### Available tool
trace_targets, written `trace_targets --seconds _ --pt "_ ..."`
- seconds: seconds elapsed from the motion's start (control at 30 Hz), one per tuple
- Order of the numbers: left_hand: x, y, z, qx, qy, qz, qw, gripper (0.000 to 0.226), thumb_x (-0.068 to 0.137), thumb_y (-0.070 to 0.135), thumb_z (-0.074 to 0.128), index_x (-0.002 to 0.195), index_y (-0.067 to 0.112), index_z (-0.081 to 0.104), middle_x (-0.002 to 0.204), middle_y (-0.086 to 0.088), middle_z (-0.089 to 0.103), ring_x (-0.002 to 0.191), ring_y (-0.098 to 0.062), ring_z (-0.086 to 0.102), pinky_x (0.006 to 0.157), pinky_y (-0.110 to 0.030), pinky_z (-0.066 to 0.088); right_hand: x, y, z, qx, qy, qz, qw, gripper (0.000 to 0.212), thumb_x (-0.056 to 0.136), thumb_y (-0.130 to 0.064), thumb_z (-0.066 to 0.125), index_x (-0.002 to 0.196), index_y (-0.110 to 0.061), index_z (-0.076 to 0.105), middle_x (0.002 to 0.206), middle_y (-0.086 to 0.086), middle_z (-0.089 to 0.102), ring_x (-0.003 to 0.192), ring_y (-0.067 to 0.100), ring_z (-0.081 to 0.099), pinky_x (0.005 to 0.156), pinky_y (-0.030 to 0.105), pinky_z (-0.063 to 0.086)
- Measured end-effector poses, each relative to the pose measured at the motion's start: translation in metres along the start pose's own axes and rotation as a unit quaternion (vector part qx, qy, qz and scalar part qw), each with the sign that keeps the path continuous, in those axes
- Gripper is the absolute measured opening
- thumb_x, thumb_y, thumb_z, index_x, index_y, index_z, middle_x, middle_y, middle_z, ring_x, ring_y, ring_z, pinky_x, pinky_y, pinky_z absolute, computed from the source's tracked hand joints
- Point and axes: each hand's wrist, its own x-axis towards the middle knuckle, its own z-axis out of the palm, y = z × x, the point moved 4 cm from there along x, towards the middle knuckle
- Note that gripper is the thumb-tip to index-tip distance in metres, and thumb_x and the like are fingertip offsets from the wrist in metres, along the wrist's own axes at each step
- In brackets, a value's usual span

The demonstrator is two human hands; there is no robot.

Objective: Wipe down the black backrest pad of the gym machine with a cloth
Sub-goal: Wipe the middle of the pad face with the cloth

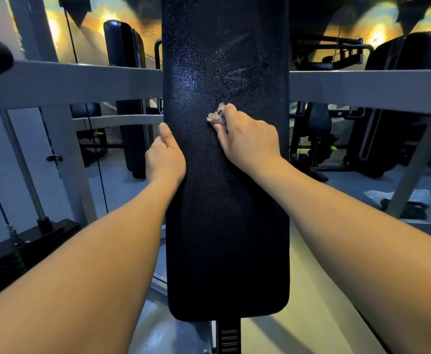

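Observation:
The long black backrest pad (224, 213) runs upright down the middle of the view, with faint wet streaks on its upper part. My right hand (247, 139) presses a small crumpled beige cloth (215, 117) flat against the pad's middle; most of the cloth is hidden under my fingers. My left hand (164, 154) grips the pad's left edge at about the same height, thumb pointing up along the edge.
Grey frame bars (69, 83) cross behind the pad on both sides. A weight stack (18, 251) and cable stand at the lower left. Other black padded machines (126, 72) stand behind. A white bag (398, 196) lies on the floor at right.

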Motion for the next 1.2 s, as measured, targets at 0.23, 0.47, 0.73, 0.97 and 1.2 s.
trace_targets --seconds 0.23,0.47,0.73,0.97,1.2 --pt "0.004 -0.004 0.002 -0.004 0.003 0.003 1.000 0.073 0.105 0.056 0.009 0.109 0.007 0.063 0.111 -0.019 0.066 0.104 -0.037 0.059 0.080 -0.033 0.037 0.003 0.000 0.004 -0.048 0.048 0.051 0.996 0.052 0.102 -0.060 0.041 0.128 -0.017 0.053 0.096 -0.002 0.073 0.067 0.035 0.070 0.049 0.028 0.024" --pt "0.003 -0.002 0.002 0.006 0.014 0.014 1.000 0.075 0.105 0.054 0.008 0.116 0.004 0.063 0.110 -0.020 0.067 0.103 -0.038 0.060 0.078 -0.036 0.038 0.007 -0.005 0.004 -0.038 0.070 0.058 0.995 0.036 0.098 -0.050 0.056 0.101 -0.014 0.057 0.090 0.004 0.058 0.052 0.033 0.059 0.048 0.023 0.014" --pt "0.002 -0.002 0.001 0.009 0.009 0.018 1.000 0.074 0.106 0.053 0.009 0.119 0.004 0.063 0.113 -0.021 0.066 0.106 -0.039 0.059 0.077 -0.034 0.036 0.008 -0.005 0.006 -0.010 0.096 0.027 0.995 0.026 0.097 -0.039 0.059 0.092 -0.014 0.060 0.076 0.002 0.063 0.048 0.033 0.059 0.048 0.026 0.025" --pt "0.002 -0.002 0.001 0.001 0.004 0.013 1.000 0.075 0.105 0.055 0.009 0.115 0.005 0.063 0.110 -0.021 0.066 0.104 -0.039 0.060 0.078 -0.037 0.038 0.049 0.081 -0.019 -0.040 0.062 0.226 0.971 0.028 0.106 -0.033 0.041 0.117 -0.010 0.052 0.108 0.019 0.069 0.097 0.046 0.066 0.069 0.043 0.044" --pt "-0.001 0.003 -0.003 0.003 -0.008 0.006 1.000 0.072 0.106 0.053 0.010 0.116 0.005 0.063 0.115 -0.024 0.065 0.107 -0.041 0.058 0.081 -0.039 0.040 0.039 -0.025 -0.003 0.005 0.031 -0.040 0.999 0.015 0.097 -0.028 0.061 0.097 -0.013 0.064 0.079 0.011 0.070 0.057 0.041 0.066 0.046 0.037 0.041"
